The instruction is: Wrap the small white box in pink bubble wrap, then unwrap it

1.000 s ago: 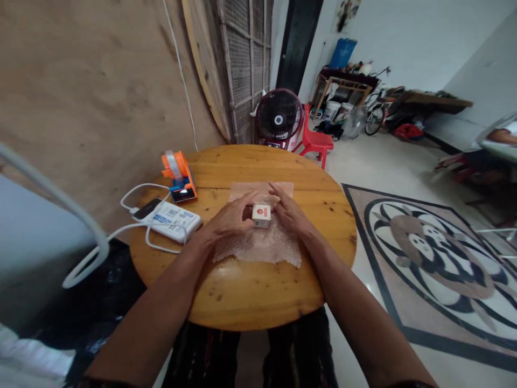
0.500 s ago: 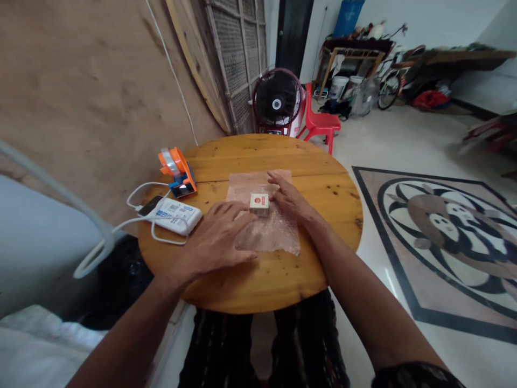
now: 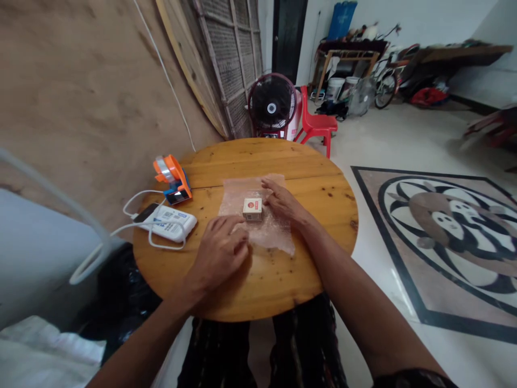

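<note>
Okay, small cream box (image 3: 252, 209) sat printed face up on a sheet of bubble wrap (image 3: 269, 237), roughly mid-sheet, between both hands. Wrap was spread on a round wooden table (image 3: 323, 188). Left hand (image 3: 220, 248) was at the wrap's near-left corner, fingers bent, thumb drawn in close to the index; couldn't make out whether they pinched the sheet's edge. Right hand (image 3: 286, 206) lay along the sheet's right side, fingers extended, thumb just beside the box; contact unclear from this angle. Orange-and-blue tape dispenser (image 3: 172, 178) stood on the table's left, with a white labelled device (image 3: 174, 223) and white cable (image 3: 139, 195) nearer. Fan (image 3: 272, 105) and red chair (image 3: 319, 123) stood beyond the table.
</note>
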Tool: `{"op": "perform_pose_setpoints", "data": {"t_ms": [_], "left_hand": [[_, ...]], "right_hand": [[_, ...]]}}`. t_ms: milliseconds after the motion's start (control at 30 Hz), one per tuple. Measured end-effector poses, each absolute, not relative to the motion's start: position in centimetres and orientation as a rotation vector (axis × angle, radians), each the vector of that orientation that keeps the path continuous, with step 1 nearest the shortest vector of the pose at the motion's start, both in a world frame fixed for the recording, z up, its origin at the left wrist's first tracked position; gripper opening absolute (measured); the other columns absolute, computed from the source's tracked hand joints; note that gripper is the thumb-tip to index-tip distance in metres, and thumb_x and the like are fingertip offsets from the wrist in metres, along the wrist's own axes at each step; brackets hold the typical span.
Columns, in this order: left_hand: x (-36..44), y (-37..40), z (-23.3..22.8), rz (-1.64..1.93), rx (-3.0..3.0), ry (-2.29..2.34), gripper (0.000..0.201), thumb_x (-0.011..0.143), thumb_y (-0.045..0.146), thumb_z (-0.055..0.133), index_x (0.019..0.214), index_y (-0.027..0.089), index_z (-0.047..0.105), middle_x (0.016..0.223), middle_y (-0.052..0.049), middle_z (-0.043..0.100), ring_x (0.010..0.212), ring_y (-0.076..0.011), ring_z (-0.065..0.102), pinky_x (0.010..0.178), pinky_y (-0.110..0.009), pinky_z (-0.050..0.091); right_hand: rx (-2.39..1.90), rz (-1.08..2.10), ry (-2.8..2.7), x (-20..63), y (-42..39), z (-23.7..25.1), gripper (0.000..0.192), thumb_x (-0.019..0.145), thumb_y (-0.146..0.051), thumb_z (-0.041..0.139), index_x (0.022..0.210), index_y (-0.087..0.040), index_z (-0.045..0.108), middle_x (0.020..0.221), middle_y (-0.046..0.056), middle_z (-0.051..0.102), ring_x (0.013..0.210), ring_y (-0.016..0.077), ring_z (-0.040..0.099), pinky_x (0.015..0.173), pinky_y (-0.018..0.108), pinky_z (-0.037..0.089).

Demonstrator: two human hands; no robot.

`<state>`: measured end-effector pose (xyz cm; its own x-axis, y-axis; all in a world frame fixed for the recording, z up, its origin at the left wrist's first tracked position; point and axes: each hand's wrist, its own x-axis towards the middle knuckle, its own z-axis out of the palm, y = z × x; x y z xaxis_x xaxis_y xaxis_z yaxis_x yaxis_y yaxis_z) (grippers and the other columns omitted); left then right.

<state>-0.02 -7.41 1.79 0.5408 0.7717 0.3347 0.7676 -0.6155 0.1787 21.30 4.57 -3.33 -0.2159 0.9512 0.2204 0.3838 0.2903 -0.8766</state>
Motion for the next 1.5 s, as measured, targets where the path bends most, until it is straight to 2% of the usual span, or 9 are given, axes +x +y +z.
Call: {"op": "perform_pose_setpoints", "data": {"t_ms": [267, 367, 500, 600, 733, 900, 1067, 1267, 1500], "left_hand": [[1.3, -1.1, 4.9, 0.61, 2.4, 1.551, 0.014, 0.078, 0.026, 0.052, 0.078, 0.02, 0.065, 0.089, -0.005, 0.07, 0.088, -0.022, 0.063, 0.078, -0.033, 0.047], [2.0, 1.0, 4.8, 0.584, 2.28, 1.672, 0.016, 0.073, 0.028, 0.052, 0.073, 0.018, 0.064, 0.073, -0.003, 0.067, 0.07, -0.0191, 0.06, 0.064, -0.029, 0.041], [2.2, 2.5, 2.9, 0.693, 2.194, 1.563, 0.015, 0.07, 0.031, 0.053, 0.068, 0.017, 0.061, 0.064, 0.0, 0.059, 0.062, -0.0153, 0.053, 0.057, -0.025, 0.036], [2.1, 2.8, 1.5, 0.812, 2.103, 1.466, 0.015, 0.069, 0.031, 0.052, 0.066, 0.018, 0.058, 0.063, 0.002, 0.057, 0.062, -0.0138, 0.051, 0.056, -0.023, 0.035], [2.0, 2.6, 1.0, 0.893, 2.018, 1.41, 0.014, 0.068, 0.03, 0.052, 0.065, 0.017, 0.056, 0.064, 0.002, 0.057, 0.062, -0.013, 0.051, 0.055, -0.022, 0.036], [2.0, 2.3, 1.6, 0.86, 1.923, 1.407, 0.015, 0.067, 0.031, 0.052, 0.066, 0.017, 0.057, 0.062, 0.002, 0.056, 0.061, -0.013, 0.049, 0.054, -0.022, 0.035], [2.1, 2.4, 1.7, 0.883, 1.877, 1.408, 0.015, 0.067, 0.031, 0.052, 0.062, 0.017, 0.054, 0.06, 0.003, 0.051, 0.058, -0.0119, 0.045, 0.053, -0.022, 0.032], [2.1, 2.7, 1.3, 0.903, 1.906, 1.415, 0.014, 0.067, 0.03, 0.052, 0.062, 0.017, 0.051, 0.06, 0.004, 0.049, 0.058, -0.0116, 0.043, 0.053, -0.022, 0.03], [2.0, 3.0, 0.6, 0.9, 1.837, 1.374, 0.015, 0.067, 0.032, 0.053, 0.068, 0.017, 0.054, 0.063, 0.003, 0.052, 0.06, -0.0123, 0.047, 0.055, -0.022, 0.035]], "right_hand": [[-1.092, 1.044, -1.7, 22.5, 4.8, -3.5, 0.055, 0.082, -0.038, 0.058, 0.135, -0.024, 0.054, 0.135, 0.011, 0.056, 0.113, 0.0265, 0.059, 0.102, 0.048, 0.043], [-1.075, 1.066, -1.659, 23.0, 4.9, -3.4, 0.05, 0.084, -0.043, 0.056, 0.131, -0.026, 0.057, 0.133, 0.007, 0.059, 0.121, 0.0253, 0.055, 0.106, 0.045, 0.04], [-1.123, 1.125, -1.61, 22.8, 5.0, -2.7, 0.043, 0.086, -0.042, 0.053, 0.125, -0.025, 0.06, 0.123, 0.006, 0.065, 0.113, 0.0237, 0.06, 0.102, 0.043, 0.044], [-1.182, 1.188, -1.514, 22.4, 4.5, -1.7, 0.039, 0.089, -0.044, 0.05, 0.118, -0.023, 0.064, 0.112, 0.007, 0.069, 0.102, 0.0235, 0.064, 0.095, 0.042, 0.049], [-1.141, 1.339, -1.365, 22.3, 3.0, 0.1, 0.058, 0.093, -0.061, 0.034, 0.123, -0.02, 0.061, 0.102, 0.009, 0.071, 0.089, 0.0237, 0.068, 0.083, 0.041, 0.054], [-1.071, 1.23, -1.673, 22.8, 2.1, 1.3, 0.051, 0.081, -0.055, 0.063, 0.122, -0.024, 0.063, 0.128, 0.007, 0.061, 0.12, 0.0259, 0.055, 0.103, 0.042, 0.043], [-1.062, 1.08, -1.804, 22.6, 2.6, 0.8, 0.058, 0.071, -0.046, 0.075, 0.122, -0.021, 0.063, 0.129, 0.01, 0.058, 0.121, 0.0275, 0.054, 0.105, 0.045, 0.04], [-1.082, 0.903, -1.857, 22.3, 3.3, -0.6, 0.043, 0.078, -0.045, 0.066, 0.115, -0.02, 0.068, 0.121, 0.009, 0.066, 0.118, 0.0275, 0.057, 0.105, 0.048, 0.039], [-1.093, 0.91, -1.775, 22.2, 3.4, -1.5, 0.046, 0.08, -0.038, 0.062, 0.122, -0.018, 0.063, 0.129, 0.012, 0.061, 0.122, 0.0283, 0.055, 0.103, 0.048, 0.042]]}}
